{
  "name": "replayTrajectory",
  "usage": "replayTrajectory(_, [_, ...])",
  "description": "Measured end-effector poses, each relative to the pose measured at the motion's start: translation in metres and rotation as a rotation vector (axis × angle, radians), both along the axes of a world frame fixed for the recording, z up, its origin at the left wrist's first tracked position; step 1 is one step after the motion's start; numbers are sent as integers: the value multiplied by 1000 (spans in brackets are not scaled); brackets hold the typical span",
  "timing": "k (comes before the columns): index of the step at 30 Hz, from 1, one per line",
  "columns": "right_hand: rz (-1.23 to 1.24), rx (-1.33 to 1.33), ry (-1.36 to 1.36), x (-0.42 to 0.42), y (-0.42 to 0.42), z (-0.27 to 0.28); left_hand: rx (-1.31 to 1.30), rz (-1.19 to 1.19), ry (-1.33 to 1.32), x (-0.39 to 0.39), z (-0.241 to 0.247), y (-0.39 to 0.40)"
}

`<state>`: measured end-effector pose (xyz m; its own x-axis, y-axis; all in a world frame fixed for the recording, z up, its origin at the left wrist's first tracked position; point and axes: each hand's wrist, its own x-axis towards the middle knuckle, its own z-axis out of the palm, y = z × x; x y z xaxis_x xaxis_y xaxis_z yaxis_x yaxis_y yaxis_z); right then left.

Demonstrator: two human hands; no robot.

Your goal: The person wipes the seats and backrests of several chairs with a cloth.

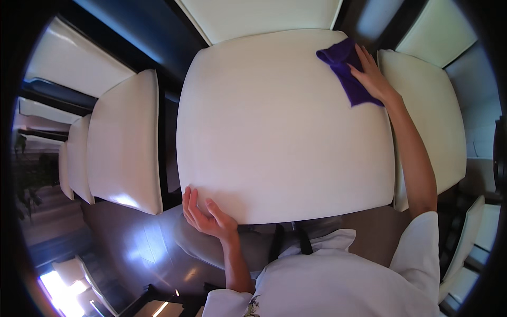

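A wide white padded chair seat [283, 130], leather-like and smooth, fills the middle of the view. At its far right corner my right hand [370, 77] holds a purple cloth [344, 65] against the surface. The cloth is folded and bunched, with part of it hidden under my fingers. My left hand [208, 216] is at the seat's near left corner, fingers curved at the edge and thumb apart, with nothing in it. Behind the seat rises the white backrest [261, 18] of the same chair.
Matching white seats stand close by on the left [122, 146] and right [425, 119], with narrow dark gaps between. More white chairs [463, 245] show at the lower right. The brown floor [130, 237] reflects bright light, and a dark plant [33, 174] is at far left.
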<state>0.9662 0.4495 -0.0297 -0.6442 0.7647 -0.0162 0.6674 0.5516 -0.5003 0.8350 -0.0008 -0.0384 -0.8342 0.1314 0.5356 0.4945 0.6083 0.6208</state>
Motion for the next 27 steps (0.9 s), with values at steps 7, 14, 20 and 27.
replayTrajectory(7, [297,277,-232,14,-85,38,-51,-9,17,-2,6,1])
replayTrajectory(14, [630,223,-140,2,-176,75,-186,58,-7,-5,12,-2])
replayTrajectory(20, [427,327,-82,-28,-208,58,18,-146,-448,-46,32,-16])
replayTrajectory(27, [296,343,-53,-107,-213,51,-352,151,-722,-98,41,28])
